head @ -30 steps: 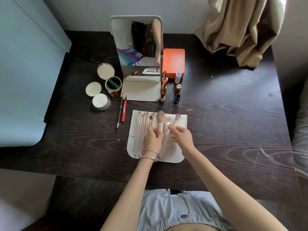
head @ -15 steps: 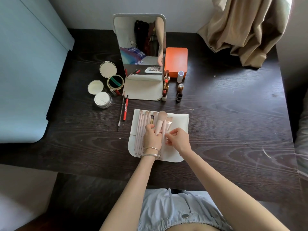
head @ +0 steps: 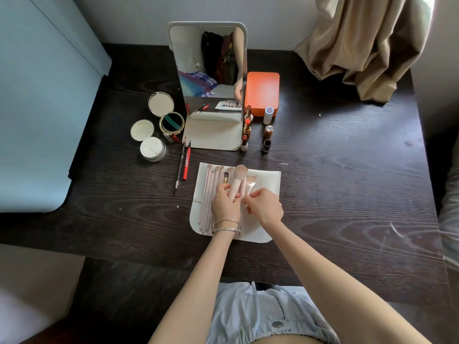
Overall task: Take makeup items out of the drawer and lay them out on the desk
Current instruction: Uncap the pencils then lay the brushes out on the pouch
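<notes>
An open white brush pouch (head: 267, 184) lies flat on the dark wooden desk (head: 347, 184), with several pale pink makeup brushes (head: 207, 194) in a row on it. My left hand (head: 224, 203), with bangles at the wrist, grips the handle of a big fluffy pink brush (head: 237, 178). My right hand (head: 264, 207) pinches the handle of a flat fan-tipped brush (head: 249, 183) right beside it. The two hands touch over the pouch's middle, and the lower brush handles are hidden under them.
Behind the pouch stands a mirror (head: 208, 63) with an orange box (head: 262, 93), several lipsticks (head: 247, 125) and small bottles (head: 267, 139) to its right. Compacts (head: 171, 122), a powder jar (head: 152, 148) and two pencils (head: 186, 162) lie left. A curtain (head: 360, 45) hangs at back right.
My right hand has drawn back toward me from the brush tips to the handles. The rightmost brush now lies against the big brush. My left hand stays on the handles.
</notes>
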The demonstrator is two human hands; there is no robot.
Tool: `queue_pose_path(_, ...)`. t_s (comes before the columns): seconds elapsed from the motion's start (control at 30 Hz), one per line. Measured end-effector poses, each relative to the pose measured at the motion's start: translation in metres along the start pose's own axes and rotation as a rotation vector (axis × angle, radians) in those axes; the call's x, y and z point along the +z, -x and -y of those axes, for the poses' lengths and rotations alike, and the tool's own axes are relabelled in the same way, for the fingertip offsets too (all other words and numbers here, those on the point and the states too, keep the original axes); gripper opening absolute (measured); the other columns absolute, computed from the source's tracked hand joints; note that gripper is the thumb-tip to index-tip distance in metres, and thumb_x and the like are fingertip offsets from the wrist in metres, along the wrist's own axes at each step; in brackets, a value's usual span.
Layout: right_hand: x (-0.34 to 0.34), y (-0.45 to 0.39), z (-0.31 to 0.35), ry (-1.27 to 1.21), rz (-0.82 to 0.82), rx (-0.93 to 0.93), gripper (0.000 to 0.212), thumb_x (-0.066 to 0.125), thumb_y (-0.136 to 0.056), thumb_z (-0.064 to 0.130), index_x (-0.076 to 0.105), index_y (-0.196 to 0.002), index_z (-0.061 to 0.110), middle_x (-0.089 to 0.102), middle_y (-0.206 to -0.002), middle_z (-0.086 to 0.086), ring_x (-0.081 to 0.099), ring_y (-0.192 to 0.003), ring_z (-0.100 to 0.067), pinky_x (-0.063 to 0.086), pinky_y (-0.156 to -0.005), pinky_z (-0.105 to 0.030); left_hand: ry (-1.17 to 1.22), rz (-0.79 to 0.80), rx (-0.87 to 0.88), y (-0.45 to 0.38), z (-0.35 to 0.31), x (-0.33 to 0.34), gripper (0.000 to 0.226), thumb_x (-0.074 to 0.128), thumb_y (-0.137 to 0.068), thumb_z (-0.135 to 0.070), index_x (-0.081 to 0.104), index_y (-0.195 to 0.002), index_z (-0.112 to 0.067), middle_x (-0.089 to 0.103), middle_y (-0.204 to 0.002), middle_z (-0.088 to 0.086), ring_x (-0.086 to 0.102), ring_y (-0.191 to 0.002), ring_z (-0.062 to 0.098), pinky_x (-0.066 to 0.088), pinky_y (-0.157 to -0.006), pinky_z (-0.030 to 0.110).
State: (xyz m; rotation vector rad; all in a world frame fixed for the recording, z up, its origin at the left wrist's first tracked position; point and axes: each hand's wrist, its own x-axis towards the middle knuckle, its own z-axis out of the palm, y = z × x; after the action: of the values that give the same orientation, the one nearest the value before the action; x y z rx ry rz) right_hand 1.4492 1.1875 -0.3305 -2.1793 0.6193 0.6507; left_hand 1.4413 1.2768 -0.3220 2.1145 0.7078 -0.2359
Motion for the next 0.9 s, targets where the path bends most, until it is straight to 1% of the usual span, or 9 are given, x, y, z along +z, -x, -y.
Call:
queue_pose_path(0.07, 0.002, -0.001, 0.005, 0.066, 0.000, -0.012, 0.026, 0.053, -0.072, 0.036, 0.065, -0.070, 0.012, 0.069, -0.069, -0.002, 0.064, -0.071, -0.022, 0.048, -0.067, -0.029, 0.002, -0.029, -0.009, 0.000, 0.003, 0.000, 0.024, 0.065, -0.084, -0.010, 0.057, -0.107, -0.011, 0.069, -0.092, 0.004, 0.061, -0.084, 0.017, 0.041, -0.071, 0.024)
queue_pose_path(0.13, 0.005, -0.002, 0.008, 0.151, -0.012, -0.043, 0.028, 0.052, -0.072, 0.036, 0.060, -0.077, 0.009, 0.068, -0.071, -0.001, 0.062, -0.071, -0.025, 0.044, -0.063, -0.028, -0.022, -0.040, -0.019, -0.002, 0.006, 0.000, 0.021, 0.061, -0.085, -0.006, 0.056, -0.105, -0.011, 0.069, -0.092, 0.004, 0.063, -0.086, 0.021, 0.041, -0.070, 0.024)
queue_pose_path(0.2, 0.006, -0.004, 0.010, 0.215, -0.014, -0.075, 0.026, 0.052, -0.075, 0.035, 0.055, -0.080, 0.009, 0.068, -0.074, -0.003, 0.062, -0.072, -0.027, 0.040, -0.061, -0.028, -0.044, -0.036, -0.027, -0.003, 0.007, -0.001, 0.019, 0.060, -0.085, -0.005, 0.056, -0.104, -0.010, 0.068, -0.091, 0.005, 0.062, -0.083, 0.020, 0.040, -0.069, 0.024)
queue_pose_path(0.27, 0.005, -0.007, 0.009, 0.253, 0.002, -0.085, 0.028, 0.053, -0.077, 0.036, 0.057, -0.078, 0.009, 0.068, -0.074, -0.004, 0.063, -0.073, -0.027, 0.039, -0.060, -0.027, -0.061, -0.028, -0.022, -0.004, 0.007, -0.003, 0.020, 0.060, -0.085, -0.006, 0.056, -0.104, -0.010, 0.069, -0.091, 0.005, 0.060, -0.081, 0.018, 0.040, -0.069, 0.024)
queue_pose_path(0.37, 0.002, -0.008, 0.003, 0.232, 0.010, -0.061, 0.036, 0.049, -0.076, 0.039, 0.065, -0.069, 0.008, 0.069, -0.070, -0.004, 0.064, -0.068, -0.025, 0.045, -0.061, -0.027, -0.072, -0.003, -0.011, -0.006, 0.006, -0.005, 0.026, 0.065, -0.082, -0.010, 0.055, -0.106, -0.011, 0.069, -0.091, 0.003, 0.063, -0.086, 0.021, 0.040, -0.071, 0.024)
queue_pose_path(0.5, 0.002, -0.007, -0.008, 0.199, -0.031, -0.055, 0.038, 0.042, -0.074, 0.037, 0.066, -0.061, 0.010, 0.068, -0.065, -0.004, 0.064, -0.066, -0.025, 0.051, -0.067, -0.030, -0.129, 0.027, -0.002, -0.007, 0.004, -0.003, 0.031, 0.069, -0.080, -0.016, 0.053, -0.107, -0.013, 0.069, -0.093, 0.002, 0.064, -0.086, 0.022, 0.044, -0.071, 0.027)
queue_pose_path(0.57, 0.001, -0.008, -0.010, 0.204, -0.018, -0.044, 0.038, 0.042, -0.075, 0.038, 0.065, -0.060, 0.012, 0.068, -0.066, -0.004, 0.065, -0.068, -0.025, 0.050, -0.066, -0.030, -0.180, 0.031, 0.014, -0.006, 0.004, 0.000, 0.030, 0.068, -0.082, -0.018, 0.052, -0.107, -0.014, 0.069, -0.093, 0.002, 0.065, -0.086, 0.023, 0.046, -0.070, 0.029)
queue_pose_path(0.7, 0.001, -0.009, -0.010, 0.193, -0.001, -0.033, 0.035, 0.044, -0.076, 0.035, 0.066, -0.061, 0.012, 0.069, -0.066, -0.004, 0.064, -0.069, -0.025, 0.046, -0.064, -0.028, -0.299, 0.030, 0.048, -0.006, 0.000, 0.003, 0.024, 0.062, -0.086, -0.021, 0.051, -0.106, -0.014, 0.067, -0.092, 0.006, 0.064, -0.084, 0.026, 0.046, -0.064, 0.031)
queue_pose_path(0.9, 0.004, -0.009, -0.006, 0.196, -0.025, -0.037, 0.035, 0.046, -0.077, 0.035, 0.066, -0.064, 0.009, 0.069, -0.068, -0.004, 0.064, -0.069, -0.024, 0.045, -0.063, -0.028, -0.453, 0.041, 0.085, -0.009, -0.008, 0.002, 0.030, 0.059, -0.088, -0.022, 0.045, -0.113, -0.013, 0.066, -0.095, 0.010, 0.065, -0.086, 0.029, 0.054, -0.071, 0.038)
